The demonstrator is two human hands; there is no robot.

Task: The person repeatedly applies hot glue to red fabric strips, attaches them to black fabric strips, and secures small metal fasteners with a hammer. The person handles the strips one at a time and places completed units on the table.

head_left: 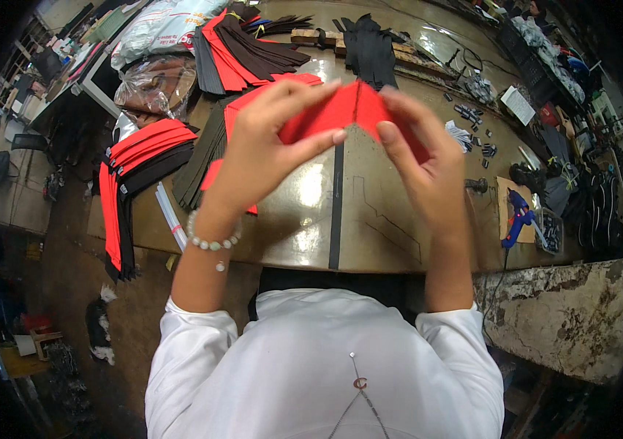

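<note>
Above the table my two hands hold a red strip of fabric [330, 113], peaked in the middle where a dark line runs across it. My left hand [264, 128] pinches its left part between thumb and fingers. At the other end, my right hand [425, 150] grips it with the thumb on the near side; those fingers are slightly blurred. Beneath, a black strip [337, 205] runs down the tabletop beside thin drawn lines. More red pieces [238, 110] lie just behind my left hand, partly hidden by it.
Stacks of red and black strips [152, 146] hang over the table's left edge. Black strips [370, 51] lie at the back. A blue glue gun [518, 218] rests at right beside a clear tub [549, 230] and small dark pieces [466, 115]. A dog [99, 325] is on the floor at left.
</note>
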